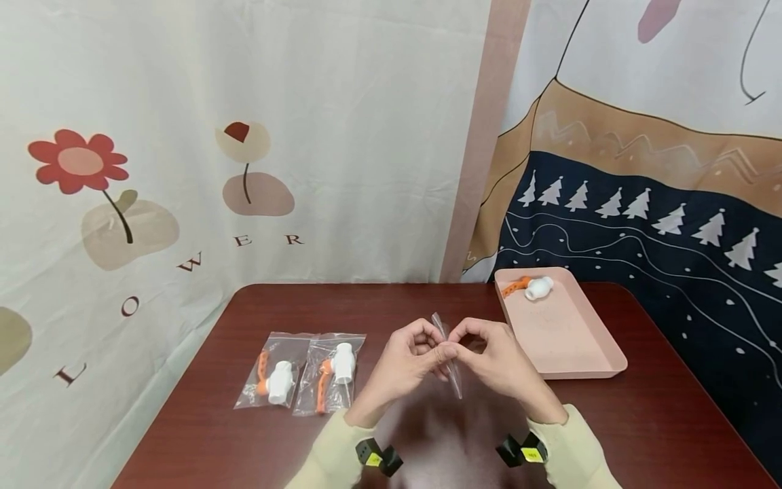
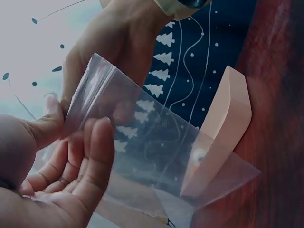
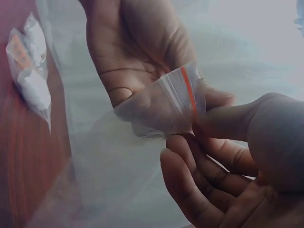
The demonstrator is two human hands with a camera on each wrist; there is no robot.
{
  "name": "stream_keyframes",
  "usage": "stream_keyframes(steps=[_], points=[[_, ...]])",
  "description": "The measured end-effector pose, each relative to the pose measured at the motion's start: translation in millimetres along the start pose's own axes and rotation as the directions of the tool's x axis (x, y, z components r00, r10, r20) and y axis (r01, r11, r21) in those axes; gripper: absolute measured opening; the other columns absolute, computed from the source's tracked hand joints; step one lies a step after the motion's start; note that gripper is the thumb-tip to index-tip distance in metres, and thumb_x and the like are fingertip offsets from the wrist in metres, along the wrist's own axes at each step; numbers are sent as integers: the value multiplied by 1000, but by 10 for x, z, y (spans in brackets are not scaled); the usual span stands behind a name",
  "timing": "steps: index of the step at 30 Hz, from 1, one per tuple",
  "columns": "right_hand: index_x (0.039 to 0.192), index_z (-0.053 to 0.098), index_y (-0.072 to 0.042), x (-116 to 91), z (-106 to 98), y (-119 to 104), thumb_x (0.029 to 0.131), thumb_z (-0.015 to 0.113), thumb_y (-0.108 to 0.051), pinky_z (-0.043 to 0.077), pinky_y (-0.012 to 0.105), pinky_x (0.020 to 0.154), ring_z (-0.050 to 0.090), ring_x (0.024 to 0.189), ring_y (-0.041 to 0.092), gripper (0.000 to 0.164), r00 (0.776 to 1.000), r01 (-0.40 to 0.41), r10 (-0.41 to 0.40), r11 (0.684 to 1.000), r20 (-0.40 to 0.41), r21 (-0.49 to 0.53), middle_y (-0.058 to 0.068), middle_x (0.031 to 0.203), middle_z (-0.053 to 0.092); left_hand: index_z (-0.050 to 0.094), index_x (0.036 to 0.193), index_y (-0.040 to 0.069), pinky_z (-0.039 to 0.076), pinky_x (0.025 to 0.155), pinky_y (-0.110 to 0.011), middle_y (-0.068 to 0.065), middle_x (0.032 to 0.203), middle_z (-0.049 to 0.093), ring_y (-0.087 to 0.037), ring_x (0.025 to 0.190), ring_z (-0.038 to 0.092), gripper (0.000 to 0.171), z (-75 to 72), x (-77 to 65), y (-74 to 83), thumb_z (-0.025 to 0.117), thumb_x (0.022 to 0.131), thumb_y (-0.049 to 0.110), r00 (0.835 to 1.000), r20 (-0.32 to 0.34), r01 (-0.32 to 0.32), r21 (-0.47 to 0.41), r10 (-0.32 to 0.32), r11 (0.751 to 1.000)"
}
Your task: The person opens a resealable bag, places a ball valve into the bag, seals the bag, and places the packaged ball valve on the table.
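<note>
A clear zip-lock bag (image 1: 455, 382) is held up above the middle of the table, seen edge-on in the head view. My left hand (image 1: 405, 356) pinches its zip edge between thumb and fingers. From the other side, my right hand (image 1: 496, 357) pinches the same edge, the fingertips of both hands close together. The left wrist view shows the bag (image 2: 156, 147) hanging flat and see-through, with nothing inside. Along its top, a red line marks the zip strip (image 3: 188, 88) in the right wrist view.
Left of the hands, two zip-lock bags (image 1: 247, 397) (image 1: 305, 404) lie side by side, each containing a white fitting (image 1: 281, 382) with an orange strap. A pink tray (image 1: 568, 339) at the right has another white fitting (image 1: 539, 288) with an orange strap (image 1: 514, 286) in its far corner.
</note>
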State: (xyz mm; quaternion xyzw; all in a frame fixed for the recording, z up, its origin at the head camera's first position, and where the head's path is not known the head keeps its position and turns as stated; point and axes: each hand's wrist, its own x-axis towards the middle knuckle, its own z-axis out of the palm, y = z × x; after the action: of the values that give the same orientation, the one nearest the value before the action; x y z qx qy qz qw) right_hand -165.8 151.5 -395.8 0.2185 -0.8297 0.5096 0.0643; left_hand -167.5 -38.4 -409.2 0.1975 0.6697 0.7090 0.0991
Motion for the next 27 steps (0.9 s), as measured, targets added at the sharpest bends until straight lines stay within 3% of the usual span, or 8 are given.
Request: stream_keyframes(steps=[3,7,13,21,27], points=[[88,72,-14,4,1,5,93,76,-14,58,24,65,67,71,5,7,999,-38,37,998,25,52,1,85,71,58,100,-11,64,62,-40,-8,89,70,-11,64,69,22,-24,12,-2,73,94,4,1000,11,-2,-7,2,1000],[88,71,-13,8,-4,11,95,74,-14,58,25,64,68,70,8,7,996,-78,75,993,38,86,3,84,70,60,96,-10,64,63,-42,-21,90,70,-12,62,69,19,-58,21,2,74,93,3,1000,2,-2,36,2,999],[85,68,-18,7,16,35,93,75,-10,57,23,64,65,69,5,13,1000,25,-25,1000,-15,-6,-4,78,68,58,95,-7,63,64,-49,-34,82,66,-13,58,69,19,-82,9,16,70,97,8,1000,0,17,84,-17,996],[81,63,-17,1,56,13,89,73,1,61,24,64,68,71,1,22,989,135,-137,989,-46,-52,2,92,78,60,92,-2,62,61,-49,-25,78,70,-16,56,70,10,-59,-29,57,65,99,3,999,-21,-24,169,28,985],[76,58,-19,4,94,38,84,73,4,50,20,51,55,58,-1,28,982,174,-181,977,-50,-122,-7,72,69,59,89,-1,61,51,-39,-21,72,71,-21,54,70,8,-13,-39,43,62,96,0,998,-56,0,216,13,976]])
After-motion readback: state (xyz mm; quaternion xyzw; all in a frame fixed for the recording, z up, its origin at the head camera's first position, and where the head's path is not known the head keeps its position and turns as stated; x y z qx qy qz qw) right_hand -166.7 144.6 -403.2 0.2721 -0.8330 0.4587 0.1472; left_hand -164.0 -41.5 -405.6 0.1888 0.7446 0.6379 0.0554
